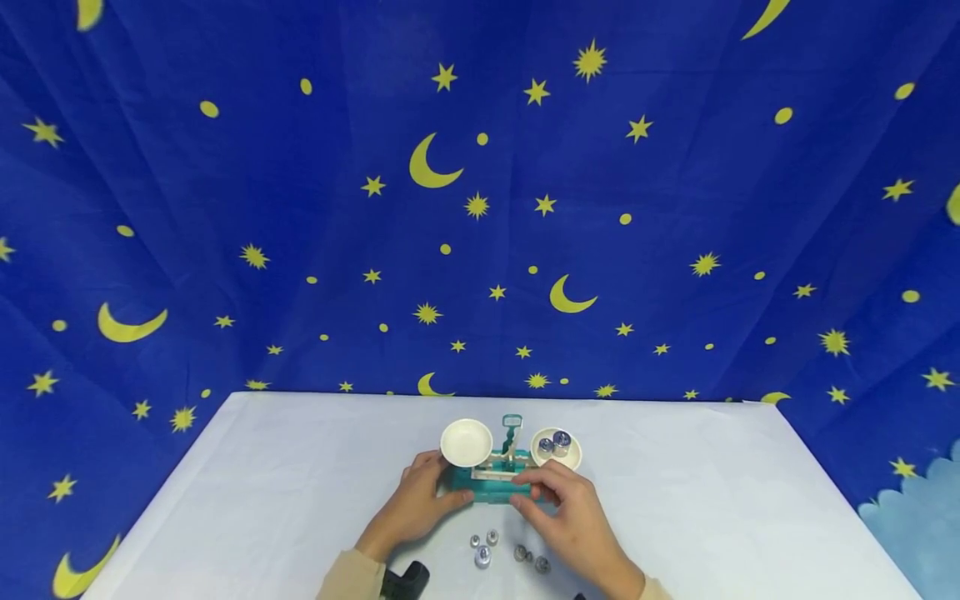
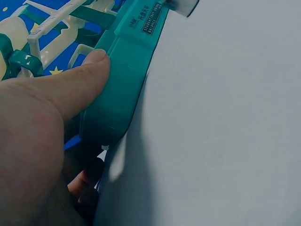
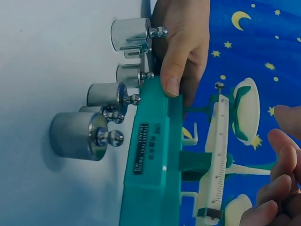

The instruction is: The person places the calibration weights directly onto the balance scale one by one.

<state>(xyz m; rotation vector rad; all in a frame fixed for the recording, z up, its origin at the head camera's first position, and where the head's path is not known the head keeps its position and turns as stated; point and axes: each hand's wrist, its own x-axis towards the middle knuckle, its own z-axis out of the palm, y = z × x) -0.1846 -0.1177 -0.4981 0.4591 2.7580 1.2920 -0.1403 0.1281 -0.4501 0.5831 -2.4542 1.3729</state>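
The head view looks forward and down from above the near side, farthest off. Both wrist views sit close and sideways, left facing right, right facing left, sharing the label [image 3: 141, 149] of the student tray balance [image 1: 492, 490].

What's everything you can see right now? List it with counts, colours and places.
Scale: 1, green and white, on the table
Pans: 2, white, one each side of the scale
Pan weights: 2, silver, in the right pan
Loose weights: 6, silver, on the table before the scale
Table: 1, white, under the scale
Curtain: blue, yellow moons and stars, behind the table
Sleeves: 2, beige, at the wrists
Left hand: 1, holding the scale's left end
Right hand: 1, by the scale's right front
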